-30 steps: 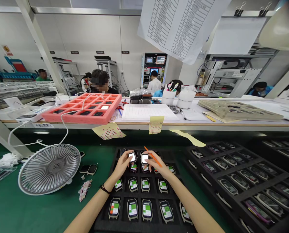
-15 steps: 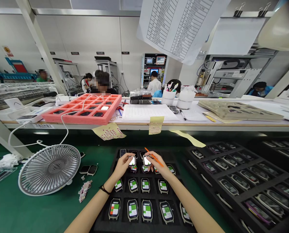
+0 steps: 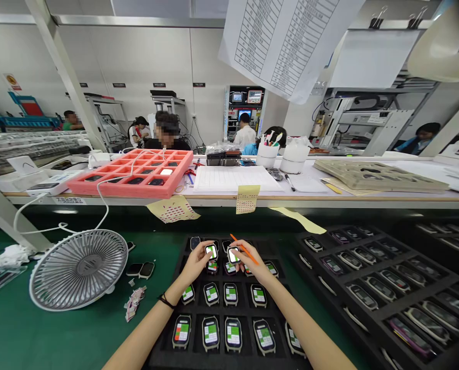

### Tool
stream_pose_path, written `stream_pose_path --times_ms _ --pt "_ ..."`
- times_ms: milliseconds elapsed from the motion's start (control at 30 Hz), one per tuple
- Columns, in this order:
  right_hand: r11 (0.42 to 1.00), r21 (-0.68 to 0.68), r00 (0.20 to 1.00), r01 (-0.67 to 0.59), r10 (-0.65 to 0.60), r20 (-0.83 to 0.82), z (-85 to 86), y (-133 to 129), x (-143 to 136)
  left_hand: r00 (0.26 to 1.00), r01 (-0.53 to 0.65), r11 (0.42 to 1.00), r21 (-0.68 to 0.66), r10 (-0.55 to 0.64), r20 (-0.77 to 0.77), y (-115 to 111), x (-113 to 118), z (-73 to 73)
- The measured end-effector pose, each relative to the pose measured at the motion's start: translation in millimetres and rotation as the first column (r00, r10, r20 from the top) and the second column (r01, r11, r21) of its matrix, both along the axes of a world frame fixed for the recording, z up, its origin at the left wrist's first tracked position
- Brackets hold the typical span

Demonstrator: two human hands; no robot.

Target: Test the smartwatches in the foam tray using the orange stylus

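My left hand [image 3: 197, 262] is closed on a smartwatch case [image 3: 211, 251] with a lit white and green screen, thumb on its face. In my right hand [image 3: 252, 259] is a second lit smartwatch case [image 3: 233, 255], and an orange stick [image 3: 245, 250], perhaps a pen, also rests across those fingers. Both watches are raised over the back rows of a black foam tray [image 3: 222, 311]. Strapless watches with green and white screens sit in the tray's pockets, among them one with a red patch [image 3: 182, 331]. My hands and forearms hide some pockets.
A grey fan [image 3: 79, 270] stands at left, beside two loose watches [image 3: 140, 270] and crumpled paper strips [image 3: 135, 303]. Another black tray of watches [image 3: 368, 277] lies at right. Across the back runs a shelf with a pink foam tray [image 3: 133, 172]. Co-workers sit beyond.
The screen of the watch in my left hand now shows green patches and faces me more. My right hand stays nearly in place. A co-worker across the shelf has raised their head.
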State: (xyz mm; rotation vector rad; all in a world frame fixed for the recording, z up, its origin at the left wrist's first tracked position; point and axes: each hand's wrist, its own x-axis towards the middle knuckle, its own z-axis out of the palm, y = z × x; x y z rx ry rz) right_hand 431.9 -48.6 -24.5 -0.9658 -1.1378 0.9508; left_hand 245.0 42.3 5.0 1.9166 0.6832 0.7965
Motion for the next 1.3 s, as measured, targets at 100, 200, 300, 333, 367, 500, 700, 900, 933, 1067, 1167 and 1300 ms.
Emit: stream_pose_path --times_ms 100,200,300,333,367,500,700,900,933,1067,1167,1300 --pt "1.0 0.016 1.0 -0.024 0.023 0.011 -1.5 1.0 0.5 0.999 0.052 0.998 -0.036 -0.052 0.015 0.4 0.5 -3.1" --pt "0.997 0.043 0.998 -0.056 0.055 0.014 -1.9 1.2 0.6 0.997 0.071 0.996 -0.059 -0.069 0.037 2.2 0.4 -6.6" --pt "0.994 0.068 0.996 -0.088 0.088 0.012 -0.2 0.3 0.1 0.996 0.072 0.993 -0.09 -0.067 0.056 3.6 0.3 -8.3" --pt "0.993 0.069 0.996 -0.093 0.093 0.011 0.5 0.0 -0.2 0.996 0.071 0.992 -0.103 -0.065 0.057 3.9 0.3 -8.3" --pt "0.993 0.067 0.995 -0.095 0.094 0.01 1.1 -0.2 -0.3 0.996 0.07 0.991 -0.114 -0.064 0.056 4.2 0.3 -8.1" --pt "0.998 0.041 0.998 -0.053 0.052 0.023 1.1 0.8 -0.1 0.999 0.038 0.995 -0.093 -0.035 0.04 4.9 -0.3 -5.2" --pt "0.998 -0.011 0.998 0.054 -0.054 0.013 -4.1 2.6 1.9 0.997 -0.072 0.997 0.001 0.072 -0.025 1.9 -1.9 1.7" --pt "0.999 -0.019 0.999 0.037 -0.036 0.009 -1.7 0.8 1.7 0.992 -0.121 0.991 -0.048 0.119 -0.047 -6.4 -1.8 8.4" --pt "1.0 -0.018 1.0 0.025 -0.025 0.014 -0.5 0.3 1.4 0.992 -0.118 0.992 -0.041 0.116 -0.046 -6.7 -1.7 8.3" --pt "1.0 0.0 1.0 -0.012 0.012 0.025 3.2 -1.5 0.1 0.998 -0.068 0.997 -0.032 0.068 -0.013 -3.4 -0.4 2.8" --pt "1.0 0.012 0.999 -0.021 0.021 0.03 3.1 -1.6 -0.2 1.0 -0.024 0.999 -0.041 0.025 0.018 0.3 0.7 -2.7" --pt "0.999 0.03 1.0 -0.013 0.013 0.024 1.2 -0.7 0.5 1.0 0.002 1.0 0.008 -0.002 -0.017 1.1 0.5 -5.6"
